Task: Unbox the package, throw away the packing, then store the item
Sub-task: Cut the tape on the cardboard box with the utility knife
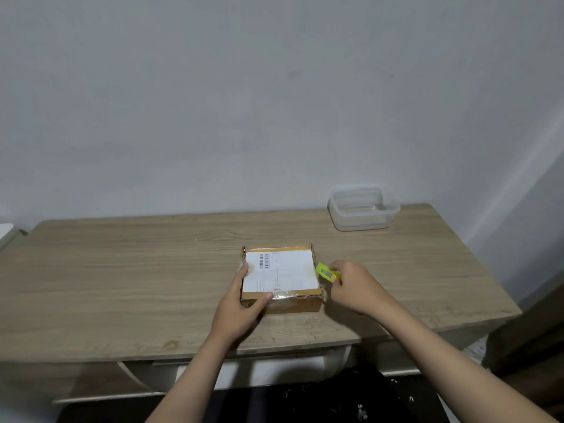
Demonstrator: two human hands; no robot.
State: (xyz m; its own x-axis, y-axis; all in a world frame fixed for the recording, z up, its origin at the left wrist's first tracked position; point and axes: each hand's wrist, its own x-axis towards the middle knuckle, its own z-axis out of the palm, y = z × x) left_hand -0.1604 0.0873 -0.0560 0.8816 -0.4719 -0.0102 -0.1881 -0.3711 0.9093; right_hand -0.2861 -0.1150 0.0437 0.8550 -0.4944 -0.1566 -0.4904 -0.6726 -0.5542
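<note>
box (282, 277) sits between hands: left hand (241, 309) grips its corner, right hand (355, 286) clutches yellow cutter (326, 272) beside it.

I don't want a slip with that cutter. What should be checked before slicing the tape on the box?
1. Left hand steadies the cardboard box: ok.
2. Right hand grips the yellow-green cutter: ok.
3. Cutter tip at the box's right edge: ok.
4. Blade extended: cannot tell.
5. Left fingers away from the cutter: ok.
6. Box flat on the table: ok.
</note>
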